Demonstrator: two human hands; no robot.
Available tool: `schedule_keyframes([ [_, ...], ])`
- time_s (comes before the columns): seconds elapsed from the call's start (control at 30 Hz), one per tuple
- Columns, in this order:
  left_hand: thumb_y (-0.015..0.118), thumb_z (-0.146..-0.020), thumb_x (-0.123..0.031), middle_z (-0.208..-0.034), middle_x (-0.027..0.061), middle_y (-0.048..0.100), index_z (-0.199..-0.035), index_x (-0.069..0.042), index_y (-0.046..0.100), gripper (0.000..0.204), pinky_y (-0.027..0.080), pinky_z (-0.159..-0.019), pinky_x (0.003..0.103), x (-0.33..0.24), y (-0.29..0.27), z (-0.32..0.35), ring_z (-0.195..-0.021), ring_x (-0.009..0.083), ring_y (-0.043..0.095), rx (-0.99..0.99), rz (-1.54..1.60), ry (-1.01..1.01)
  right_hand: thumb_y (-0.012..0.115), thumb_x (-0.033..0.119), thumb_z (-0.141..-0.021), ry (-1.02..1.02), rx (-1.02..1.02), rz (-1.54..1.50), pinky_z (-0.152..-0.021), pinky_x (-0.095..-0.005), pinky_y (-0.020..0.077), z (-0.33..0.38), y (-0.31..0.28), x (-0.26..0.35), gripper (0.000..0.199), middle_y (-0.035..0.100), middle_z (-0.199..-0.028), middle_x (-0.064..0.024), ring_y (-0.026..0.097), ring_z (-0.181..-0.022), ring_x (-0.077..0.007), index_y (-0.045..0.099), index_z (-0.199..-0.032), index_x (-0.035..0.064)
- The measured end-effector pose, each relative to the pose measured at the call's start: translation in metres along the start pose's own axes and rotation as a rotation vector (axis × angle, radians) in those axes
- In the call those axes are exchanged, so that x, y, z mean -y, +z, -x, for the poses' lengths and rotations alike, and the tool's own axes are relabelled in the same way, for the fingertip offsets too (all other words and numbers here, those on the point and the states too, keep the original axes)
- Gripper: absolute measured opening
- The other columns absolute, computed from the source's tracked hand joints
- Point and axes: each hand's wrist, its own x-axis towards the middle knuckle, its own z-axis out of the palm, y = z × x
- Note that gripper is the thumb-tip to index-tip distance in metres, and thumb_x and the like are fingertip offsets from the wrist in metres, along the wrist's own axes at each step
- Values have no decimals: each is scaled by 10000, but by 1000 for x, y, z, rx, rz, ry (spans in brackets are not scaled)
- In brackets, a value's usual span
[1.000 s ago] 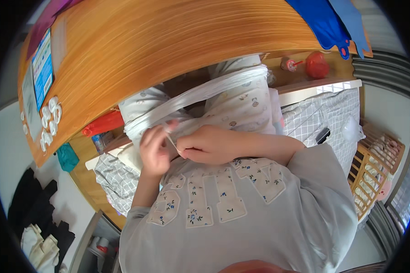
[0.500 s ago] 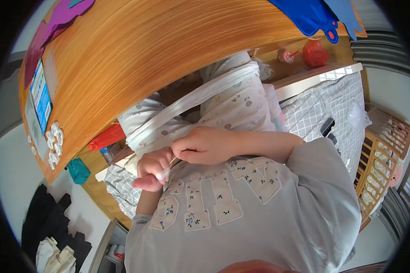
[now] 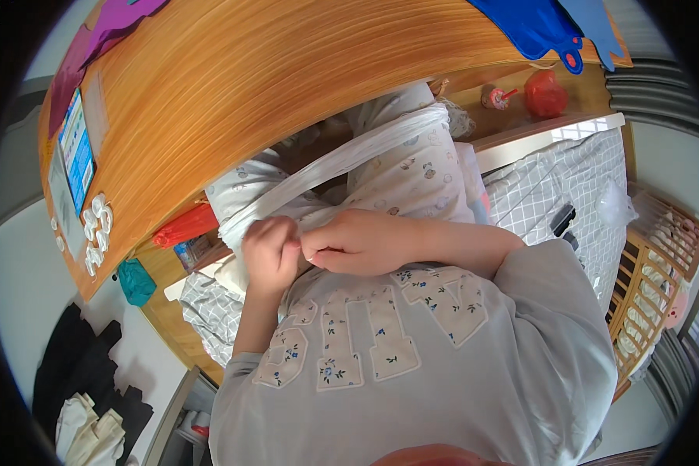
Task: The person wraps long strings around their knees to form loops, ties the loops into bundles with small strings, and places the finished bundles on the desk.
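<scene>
In front of my stomach, my left hand and my right hand are close together, both with curled fingers. The left one is smeared by motion; what lies in its fingers is hidden now, though white thread showed there a moment ago. My right hand is pinched, and a short bit of white thread shows at its fingertips. Beyond them, a long band of white strands is stretched across both knees, over patterned white trousers.
A wooden table curves across the front. At its left lie several small white bundles, a blue package and purple sheets. Blue sheets lie far right. A red bag hangs below the table; a wooden crib stands right.
My left hand has turned and lifted slightly, its fingers now blurred, and the white thread in it has gone out of sight. My right hand has stayed nearly in place.
</scene>
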Motion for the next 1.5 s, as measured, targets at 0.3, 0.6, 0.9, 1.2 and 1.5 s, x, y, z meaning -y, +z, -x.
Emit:
schedule_keyframes([
  [0.3, 285, -957, -674, -727, 75, 607, -756, -24, 637, 766, 415, -622, 382, 19, 3, 23, -667, 266, 556, 21, 1374, -94, 513, 199, -939, -81, -156, -112, -648, -399, 444, -4, 8, -1, 168, 596, -748, -120, 580, -689, -304, 552, -859, 57],
  [0.6, 303, -932, -704, -807, 64, 614, -886, -22, 593, 742, 372, -602, 319, 25, -8, 42, -620, 222, 492, -254, 534, -123, 539, 191, -929, -161, -165, -206, -648, -389, 450, -6, 14, -8, 160, 607, -753, -116, 587, -685, -284, 562, -875, 42],
  [0.9, 284, -932, -715, -862, 76, 569, -852, -12, 503, 740, 327, -592, 293, -14, 3, 25, -671, 156, 462, -329, 1802, 103, 560, 197, -949, -122, -64, -295, -591, -344, 414, -8, 12, -1, 194, 565, -692, -82, 523, -614, -179, 553, -856, 27],
  [1.2, 322, -906, -741, -1016, 95, 599, -1078, -16, 555, 781, 365, -673, 306, 0, 0, 16, -704, 167, 467, -119, 511, -62, 567, 211, -963, -248, -87, -120, -564, -354, 401, -10, 18, -2, 222, 543, -649, -73, 506, -577, -187, 552, -842, 25],
  [1.5, 358, -998, -540, -786, 68, 579, -830, -54, 562, 553, 395, -747, 358, 16, -9, 30, -789, 223, 506, -50, 1303, 126, 562, 228, -965, -229, -120, -286, -589, -332, 431, -9, 3, 16, 250, 582, -680, -87, 542, -634, -158, 587, -830, 19],
])
